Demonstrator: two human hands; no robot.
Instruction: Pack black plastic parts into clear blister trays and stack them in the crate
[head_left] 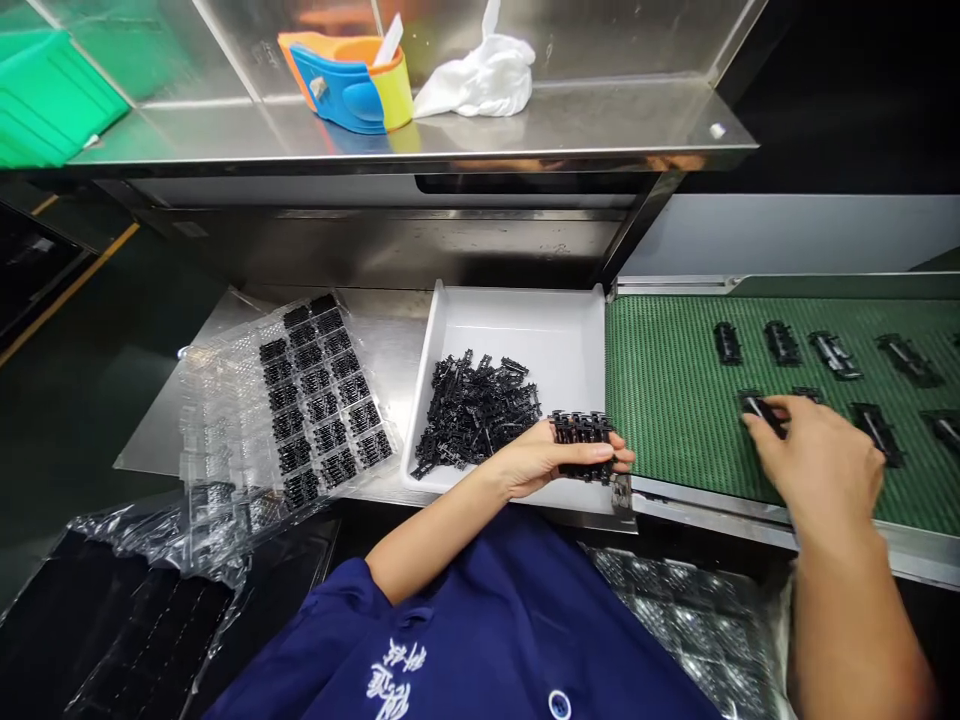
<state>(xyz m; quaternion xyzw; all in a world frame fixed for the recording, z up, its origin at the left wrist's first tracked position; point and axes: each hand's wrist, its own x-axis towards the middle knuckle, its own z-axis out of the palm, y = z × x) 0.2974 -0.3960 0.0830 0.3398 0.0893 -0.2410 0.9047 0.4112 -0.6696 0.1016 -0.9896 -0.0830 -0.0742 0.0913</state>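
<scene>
Several small black plastic parts (583,428) are lined up in my left hand (536,462), its fingers closed around them over the right front of a white tray (517,308). A heap of loose black parts (476,410) lies in that tray. On the right, my right hand (821,455) pinches one black part (763,412) at the green mesh belt (675,400). Other black parts, such as one (727,343) at the back and one (877,433) by my knuckles, rest on the belt, spaced apart.
Clear blister trays (225,400) with black parts in pockets lie on the left of the metal table. A steel shelf (600,125) above carries a colourful container (360,90), a white cloth (487,80) and a green bin (52,95). More clear trays (690,620) sit below the belt.
</scene>
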